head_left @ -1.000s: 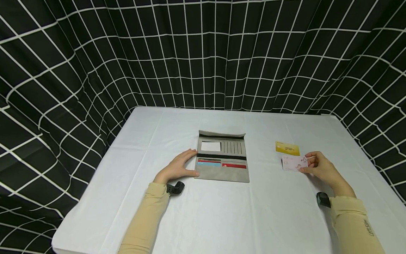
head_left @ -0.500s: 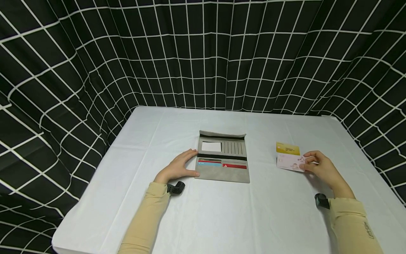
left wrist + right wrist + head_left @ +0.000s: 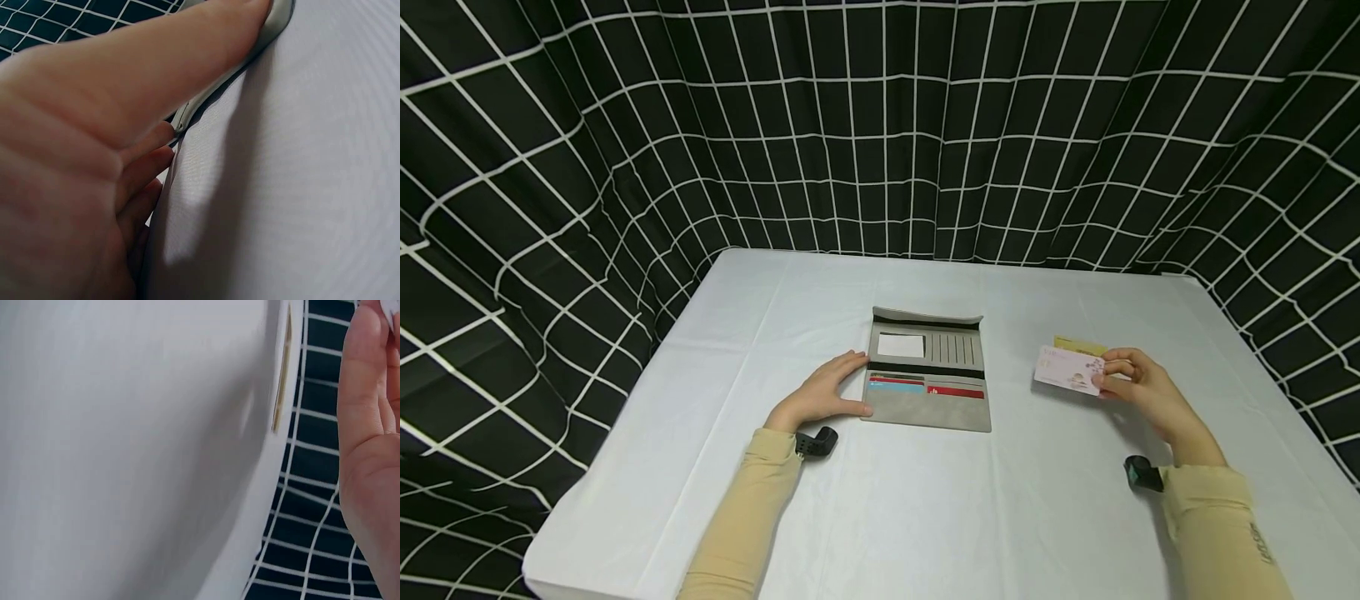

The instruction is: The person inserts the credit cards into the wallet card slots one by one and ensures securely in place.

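From the head view, the right hand pinches the pale pink card, now lifted off the table and carried left toward the open grey wallet, half covering the yellow card it earlier lay below. The left hand stays flat, fingers relaxed, against the wallet's left edge. Left wrist view: the thumb presses along that edge; right wrist view: only palm and tablecloth, grip unseen.

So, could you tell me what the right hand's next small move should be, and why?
Probably carry the pink card left toward the open wallet: the right hand pinches it above the table, while the left hand steadies the wallet's edge.
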Available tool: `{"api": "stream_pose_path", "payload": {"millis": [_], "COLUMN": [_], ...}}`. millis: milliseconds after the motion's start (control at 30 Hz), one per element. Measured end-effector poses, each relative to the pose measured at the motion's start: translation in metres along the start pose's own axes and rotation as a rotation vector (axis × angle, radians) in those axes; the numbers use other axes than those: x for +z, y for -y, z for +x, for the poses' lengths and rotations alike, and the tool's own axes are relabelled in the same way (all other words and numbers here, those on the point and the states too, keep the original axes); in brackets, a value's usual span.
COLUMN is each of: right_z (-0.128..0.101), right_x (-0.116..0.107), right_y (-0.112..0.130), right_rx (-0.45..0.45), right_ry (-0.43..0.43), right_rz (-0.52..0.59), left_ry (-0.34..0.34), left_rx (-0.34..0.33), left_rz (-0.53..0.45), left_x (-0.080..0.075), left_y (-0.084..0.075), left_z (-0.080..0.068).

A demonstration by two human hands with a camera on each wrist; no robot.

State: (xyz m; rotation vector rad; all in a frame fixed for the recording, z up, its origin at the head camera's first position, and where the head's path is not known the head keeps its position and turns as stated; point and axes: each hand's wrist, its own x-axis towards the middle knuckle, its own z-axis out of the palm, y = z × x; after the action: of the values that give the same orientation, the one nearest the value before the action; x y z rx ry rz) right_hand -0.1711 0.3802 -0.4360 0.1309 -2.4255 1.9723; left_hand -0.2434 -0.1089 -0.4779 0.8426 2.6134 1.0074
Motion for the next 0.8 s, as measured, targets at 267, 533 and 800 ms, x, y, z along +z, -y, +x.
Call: {"api": "stream_pose_path", "payload": {"millis": [267,533,800], "right_z": [0.011,0.026,0.044], "right_x": [0.021,0.045,0.071], "right_y": [0.009,0.014,0.015], "right_rx": [0.040,0.058,0.146], "right_ry": [0.071,0.185,0.215], "right_rz": [0.103,0.105,0.022], "left_ry": [0.005,-0.003,-0.003], "left_rx": [0.006,0.008,0.013], "left_rz": [0.004,0.007,0.010], "left_x": [0.000,-0.001,0.000], "left_y": [0.001,0.000,0.001], "left_z": [0.001,0.001,0.001]}}
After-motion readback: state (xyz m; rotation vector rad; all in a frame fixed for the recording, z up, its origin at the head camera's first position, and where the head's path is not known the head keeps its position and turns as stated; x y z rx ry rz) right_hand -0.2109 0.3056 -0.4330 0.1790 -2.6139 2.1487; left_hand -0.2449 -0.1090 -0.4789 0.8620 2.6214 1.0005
